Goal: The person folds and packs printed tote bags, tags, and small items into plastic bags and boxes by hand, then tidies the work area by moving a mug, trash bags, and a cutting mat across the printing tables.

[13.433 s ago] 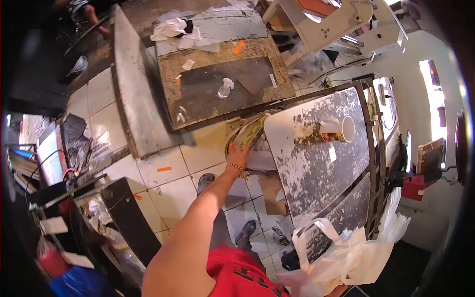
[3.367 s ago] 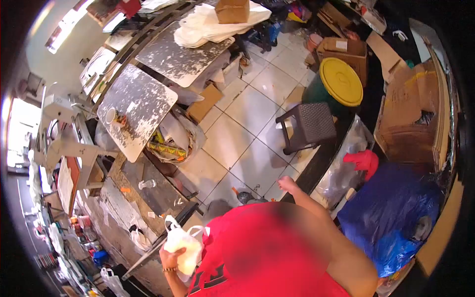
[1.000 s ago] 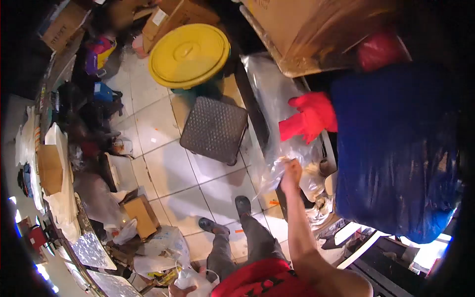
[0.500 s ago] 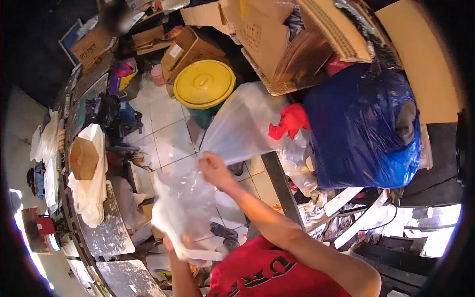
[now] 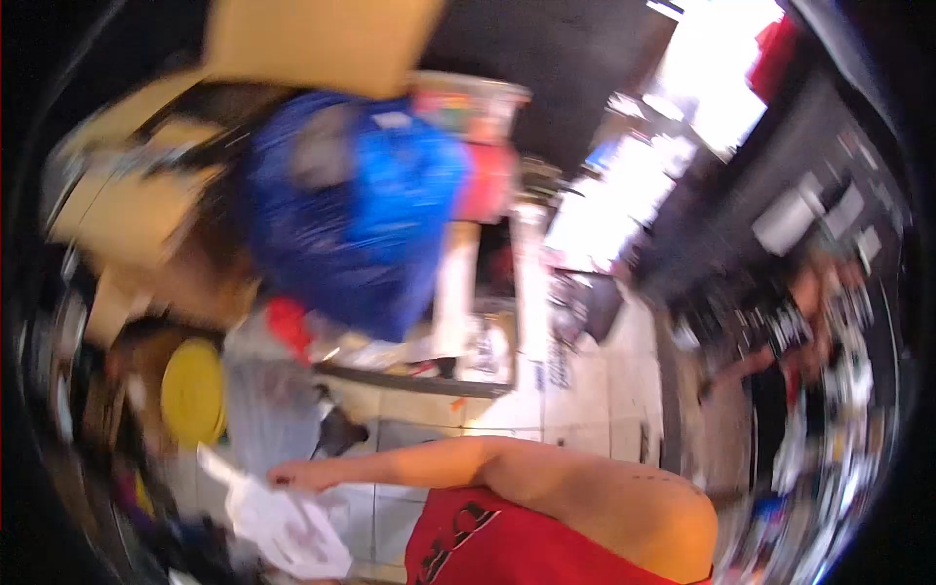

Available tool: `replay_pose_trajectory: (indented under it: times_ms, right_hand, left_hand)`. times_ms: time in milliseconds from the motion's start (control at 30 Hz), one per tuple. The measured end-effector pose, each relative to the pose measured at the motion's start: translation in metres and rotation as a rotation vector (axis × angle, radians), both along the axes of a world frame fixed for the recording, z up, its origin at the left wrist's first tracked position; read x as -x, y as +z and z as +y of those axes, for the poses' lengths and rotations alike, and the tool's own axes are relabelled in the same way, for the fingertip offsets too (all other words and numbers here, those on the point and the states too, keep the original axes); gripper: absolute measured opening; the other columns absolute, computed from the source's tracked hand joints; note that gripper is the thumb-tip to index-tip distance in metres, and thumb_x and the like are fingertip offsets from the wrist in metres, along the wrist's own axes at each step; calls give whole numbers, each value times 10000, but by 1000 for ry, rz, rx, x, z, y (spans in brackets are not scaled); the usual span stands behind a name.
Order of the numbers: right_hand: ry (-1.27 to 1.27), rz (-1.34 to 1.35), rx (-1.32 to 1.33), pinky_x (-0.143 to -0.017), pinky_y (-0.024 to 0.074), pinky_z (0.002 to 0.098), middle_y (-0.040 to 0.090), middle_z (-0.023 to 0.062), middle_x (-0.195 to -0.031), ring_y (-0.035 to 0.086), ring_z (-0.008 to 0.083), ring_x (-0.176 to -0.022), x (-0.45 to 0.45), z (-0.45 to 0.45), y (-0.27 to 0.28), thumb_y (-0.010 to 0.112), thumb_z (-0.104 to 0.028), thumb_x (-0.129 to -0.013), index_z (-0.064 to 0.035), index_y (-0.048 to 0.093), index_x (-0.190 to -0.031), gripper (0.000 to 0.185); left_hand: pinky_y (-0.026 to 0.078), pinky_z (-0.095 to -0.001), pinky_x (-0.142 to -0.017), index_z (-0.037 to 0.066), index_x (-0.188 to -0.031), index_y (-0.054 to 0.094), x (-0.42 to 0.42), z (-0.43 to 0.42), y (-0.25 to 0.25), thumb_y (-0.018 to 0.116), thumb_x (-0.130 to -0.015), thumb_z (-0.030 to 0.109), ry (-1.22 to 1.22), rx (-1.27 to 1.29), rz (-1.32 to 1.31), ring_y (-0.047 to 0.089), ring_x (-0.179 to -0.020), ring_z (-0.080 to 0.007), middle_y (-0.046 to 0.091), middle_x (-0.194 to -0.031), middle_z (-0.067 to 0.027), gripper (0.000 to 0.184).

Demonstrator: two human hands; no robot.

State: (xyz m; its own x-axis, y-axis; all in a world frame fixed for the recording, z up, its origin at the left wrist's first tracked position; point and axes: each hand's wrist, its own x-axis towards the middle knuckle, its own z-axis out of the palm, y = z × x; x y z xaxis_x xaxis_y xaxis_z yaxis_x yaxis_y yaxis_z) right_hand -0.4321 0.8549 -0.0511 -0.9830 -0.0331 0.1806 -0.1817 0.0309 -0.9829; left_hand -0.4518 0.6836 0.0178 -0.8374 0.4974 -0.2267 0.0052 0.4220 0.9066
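Observation:
My right hand [image 5: 300, 478] reaches out to the lower left, its fingers closed on a clear plastic bag [image 5: 268, 409]. The bag hangs beyond the hand, toward the yellow lid. Just below and beside that hand is a white plastic bag [image 5: 292, 531], blurred by motion. My left hand does not show; it is hidden or below the lower edge of the view. A red cloth or bag [image 5: 289, 327] lies at the top of the clear plastic.
A large blue plastic sack [image 5: 356, 210] stands beside cardboard boxes [image 5: 127, 214]. A yellow lid [image 5: 193, 393] is at the left. White floor tiles [image 5: 575, 405] run to the right, past a dark-edged low frame [image 5: 419, 380]. Blurred clutter fills the far right.
The view has swung to the right, so the sack, lid and bags now lie farther left. My right hand still grips the clear plastic. My left hand has left the view.

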Motion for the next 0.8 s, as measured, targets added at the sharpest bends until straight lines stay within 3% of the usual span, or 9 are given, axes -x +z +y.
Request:
replay_pose_trajectory:
  times_ms: [67,133,233,333,600,633,800]
  right_hand:
    - [-7,-49,24,-723,452,411,621,109,-948,520,171,-830,-18,28,-27,567,-255,-930,-48,611,-1064,250]
    - [50,-354,316,-714,485,437,641,152,-1058,571,214,-853,-63,60,-25,534,-479,-960,-71,597,-1205,480]
    - [-81,-574,519,-746,517,475,628,195,-1176,621,289,-898,-124,104,-17,419,-703,-927,-95,509,-1369,757]
    - [-95,-572,524,-824,519,522,607,222,-1227,645,359,-945,-172,144,-17,313,-792,-892,-111,427,-1449,887]
    - [-335,-730,478,-938,487,569,484,305,-1366,592,445,-1118,-183,163,-74,351,-735,-919,-90,382,-1477,853]
    - [-345,-751,594,-947,477,600,473,323,-1373,549,470,-1184,-176,160,-85,301,-770,-905,-88,328,-1501,906]
    - [-486,-654,814,-934,482,610,471,323,-1377,540,467,-1202,-165,121,-101,287,-797,-884,-119,308,-1512,924]
  left_hand:
    - [435,-400,-981,-9,-1368,442,-10,49,6,875,-690,266,-137,55,10,524,-1146,-290,564,-1262,-181,850]
    - [427,-400,-991,-10,-1376,434,-26,97,8,875,-691,270,-294,99,26,515,-1160,-292,556,-1273,-184,861]
    - [415,-401,-1006,-11,-1387,423,-47,148,10,876,-692,276,-499,164,24,501,-1180,-296,545,-1291,-188,878]
    - [403,-402,-1021,-12,-1398,412,-63,189,11,878,-694,283,-675,202,3,487,-1201,-300,533,-1308,-192,894]
    - [371,-404,-1060,-15,-1427,382,-69,216,2,881,-698,300,-1034,301,-35,449,-1255,-310,503,-1354,-204,938]
    - [367,-404,-1065,-15,-1431,378,-64,215,0,881,-698,302,-1073,312,-39,445,-1262,-311,499,-1360,-206,944]
    - [347,-405,-1090,-17,-1449,359,-27,200,-8,883,-701,313,-1262,383,-52,421,-1296,-317,480,-1389,-213,971]
